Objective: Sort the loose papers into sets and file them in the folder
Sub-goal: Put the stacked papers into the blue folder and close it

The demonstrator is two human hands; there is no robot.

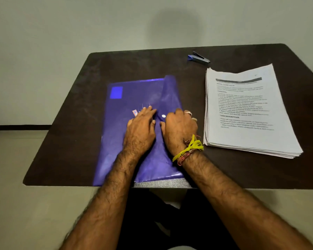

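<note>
A blue plastic folder (126, 98) lies flat in the middle of the dark table, its right-hand flap (170, 91) curled upward. A white snap button (163, 116) shows on the folder between my hands. My left hand (141, 127) rests flat on the folder with fingers spread beside a small red-and-white sticker (135, 112). My right hand (179, 127) sits on the flap's lower part with fingers curled over its edge. A thick stack of printed papers (246, 112) lies to the right of the folder, untouched.
A blue stapler (199, 57) sits at the back of the table (70, 138), behind the paper stack. The folder's near end reaches the table's front edge. A plain wall stands behind the table.
</note>
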